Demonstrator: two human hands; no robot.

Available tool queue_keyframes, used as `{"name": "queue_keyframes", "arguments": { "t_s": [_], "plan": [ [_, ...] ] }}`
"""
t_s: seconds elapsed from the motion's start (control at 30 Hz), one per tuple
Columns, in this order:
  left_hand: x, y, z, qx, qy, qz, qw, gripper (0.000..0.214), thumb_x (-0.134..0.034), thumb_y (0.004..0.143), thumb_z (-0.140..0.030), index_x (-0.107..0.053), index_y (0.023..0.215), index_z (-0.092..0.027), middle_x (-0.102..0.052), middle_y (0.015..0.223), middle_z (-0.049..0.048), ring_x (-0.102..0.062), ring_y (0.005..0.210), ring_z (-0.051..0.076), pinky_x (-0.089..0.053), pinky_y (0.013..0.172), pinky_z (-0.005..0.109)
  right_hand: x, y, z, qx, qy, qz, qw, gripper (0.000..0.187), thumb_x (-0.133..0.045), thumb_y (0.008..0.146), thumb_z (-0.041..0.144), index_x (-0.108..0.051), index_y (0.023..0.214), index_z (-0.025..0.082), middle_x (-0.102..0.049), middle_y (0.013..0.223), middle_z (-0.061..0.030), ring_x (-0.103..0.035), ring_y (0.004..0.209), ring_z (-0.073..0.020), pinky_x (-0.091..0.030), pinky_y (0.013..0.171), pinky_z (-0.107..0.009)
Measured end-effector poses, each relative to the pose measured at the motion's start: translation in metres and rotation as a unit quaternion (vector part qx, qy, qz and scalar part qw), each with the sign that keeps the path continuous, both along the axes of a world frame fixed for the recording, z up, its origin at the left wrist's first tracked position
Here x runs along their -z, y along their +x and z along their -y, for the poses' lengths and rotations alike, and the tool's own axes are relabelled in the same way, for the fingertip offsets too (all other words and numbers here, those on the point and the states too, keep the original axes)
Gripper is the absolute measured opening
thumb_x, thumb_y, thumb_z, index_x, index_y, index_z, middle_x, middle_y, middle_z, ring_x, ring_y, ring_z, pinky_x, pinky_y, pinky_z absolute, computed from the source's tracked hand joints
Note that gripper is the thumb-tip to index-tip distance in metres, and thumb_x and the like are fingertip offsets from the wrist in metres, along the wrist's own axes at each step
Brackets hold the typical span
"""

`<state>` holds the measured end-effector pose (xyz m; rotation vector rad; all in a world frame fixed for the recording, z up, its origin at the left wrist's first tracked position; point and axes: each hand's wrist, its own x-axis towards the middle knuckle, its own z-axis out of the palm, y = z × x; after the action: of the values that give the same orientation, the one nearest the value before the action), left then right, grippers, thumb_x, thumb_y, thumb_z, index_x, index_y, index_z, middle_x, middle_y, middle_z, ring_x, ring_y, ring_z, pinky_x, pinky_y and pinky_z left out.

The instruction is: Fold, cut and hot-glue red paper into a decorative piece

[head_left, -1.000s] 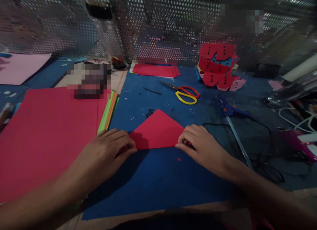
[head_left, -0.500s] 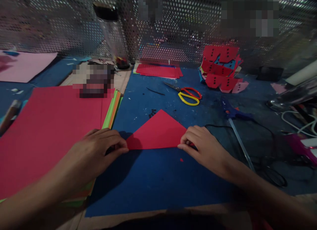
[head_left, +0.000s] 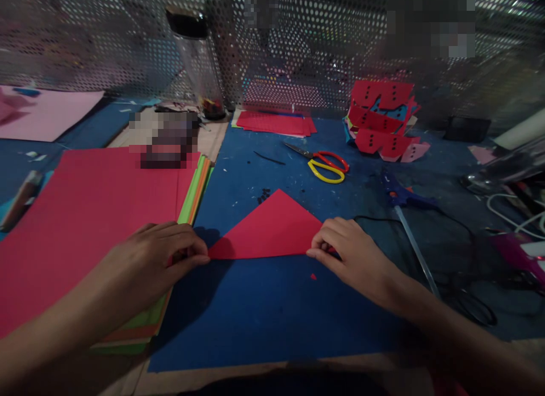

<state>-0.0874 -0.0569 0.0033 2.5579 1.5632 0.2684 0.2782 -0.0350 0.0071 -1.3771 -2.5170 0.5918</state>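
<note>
A red paper folded into a triangle (head_left: 268,231) lies on the blue mat (head_left: 247,311), its peak pointing away from me and its long edge towards me. My left hand (head_left: 170,251) pinches the left corner between thumb and fingers. At the opposite corner, my right hand (head_left: 340,242) is closed on the paper, its fingers curled and hiding that tip. A tiny red scrap (head_left: 313,276) rests just below the long edge. Several small black bits (head_left: 264,196) lie left of the peak.
Scissors (head_left: 326,164) with red and yellow handles lie beyond the triangle. At right are a blue glue gun (head_left: 404,194) and cables. A stack of coloured paper (head_left: 110,203) stands at left. Cut red pieces (head_left: 272,123) and a jar (head_left: 202,72) are at the back, near folded red shapes (head_left: 383,120).
My left hand has slid a little to the left, baring more of the triangle's left corner. My right hand stays at its corner. The whole view has shifted slightly.
</note>
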Motion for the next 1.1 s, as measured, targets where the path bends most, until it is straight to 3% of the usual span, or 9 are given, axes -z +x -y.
{"name": "queue_keyframes", "arguments": {
  "t_s": [0.1, 0.17, 0.27, 0.37, 0.5, 0.8, 1.1],
  "plan": [
    [-0.003, -0.001, 0.0, 0.012, -0.003, 0.022, 1.0, 0.027, -0.052, 0.102, -0.042, -0.07, 0.096, -0.023, -0.07, 0.089, -0.0036, -0.066, 0.083, 0.018, -0.051, 0.072, 0.031, 0.0, 0.0, -0.001, -0.003, 0.002, -0.003, 1.0, 0.016, -0.066, 0.1, 0.031, -0.065, 0.086, 0.022, -0.065, 0.089, 0.0011, -0.057, 0.087, -0.0187, -0.035, 0.081, -0.036],
    [-0.008, 0.005, 0.0, 0.023, 0.003, 0.043, 0.999, 0.025, -0.064, 0.095, -0.049, -0.07, 0.104, -0.026, -0.072, 0.103, 0.0005, -0.066, 0.098, 0.025, -0.051, 0.082, 0.037, 0.001, 0.0, -0.001, -0.006, 0.003, -0.004, 1.0, 0.016, -0.066, 0.1, 0.031, -0.065, 0.087, 0.022, -0.065, 0.09, 0.0011, -0.057, 0.087, -0.0187, -0.035, 0.081, -0.036],
    [-0.014, 0.024, -0.001, 0.046, -0.009, 0.084, 0.995, 0.025, -0.06, 0.099, -0.048, -0.068, 0.11, -0.027, -0.07, 0.113, 0.0024, -0.064, 0.104, 0.024, -0.05, 0.086, 0.036, 0.0, -0.001, -0.001, -0.007, 0.002, 0.002, 1.0, 0.016, -0.066, 0.1, 0.031, -0.065, 0.087, 0.022, -0.065, 0.091, 0.0007, -0.057, 0.088, -0.0192, -0.035, 0.082, -0.036],
    [-0.011, 0.046, -0.003, 0.082, -0.024, 0.121, 0.989, 0.023, -0.059, 0.101, -0.046, -0.069, 0.107, -0.026, -0.07, 0.11, 0.0026, -0.064, 0.101, 0.022, -0.05, 0.085, 0.034, -0.001, -0.001, -0.001, -0.005, -0.001, 0.008, 1.0, 0.017, -0.065, 0.1, 0.031, -0.064, 0.086, 0.022, -0.066, 0.091, 0.0001, -0.057, 0.089, -0.0199, -0.035, 0.082, -0.036],
    [0.001, 0.066, -0.009, 0.081, -0.059, 0.12, 0.988, 0.018, -0.058, 0.102, -0.038, -0.07, 0.099, -0.025, -0.071, 0.102, 0.0019, -0.063, 0.095, 0.021, -0.046, 0.082, 0.034, -0.001, -0.001, 0.0, -0.006, 0.009, 0.012, 1.0, 0.017, -0.065, 0.1, 0.031, -0.064, 0.086, 0.022, -0.067, 0.092, -0.0003, -0.058, 0.09, -0.0203, -0.035, 0.082, -0.036],
    [0.011, 0.077, -0.011, 0.064, -0.016, 0.132, 0.989, 0.019, -0.066, 0.098, -0.037, -0.066, 0.087, -0.022, -0.069, 0.09, 0.0016, -0.058, 0.085, 0.021, -0.04, 0.078, 0.035, 0.001, -0.005, 0.003, 0.007, 0.034, 0.013, 0.999, 0.016, -0.066, 0.098, 0.026, -0.064, 0.083, 0.022, -0.066, 0.088, -0.0007, -0.058, 0.088, -0.0199, -0.035, 0.081, -0.036],
    [0.011, 0.083, -0.011, 0.047, -0.017, 0.131, 0.99, 0.018, -0.061, 0.099, -0.031, -0.064, 0.084, -0.021, -0.067, 0.087, 0.001, -0.055, 0.082, 0.02, -0.038, 0.075, 0.035, 0.005, -0.011, 0.005, 0.023, 0.069, 0.019, 0.997, 0.024, -0.068, 0.098, 0.037, -0.06, 0.081, 0.022, -0.065, 0.086, -0.0003, -0.056, 0.086, -0.0203, -0.033, 0.079, -0.036]
  ]
}}
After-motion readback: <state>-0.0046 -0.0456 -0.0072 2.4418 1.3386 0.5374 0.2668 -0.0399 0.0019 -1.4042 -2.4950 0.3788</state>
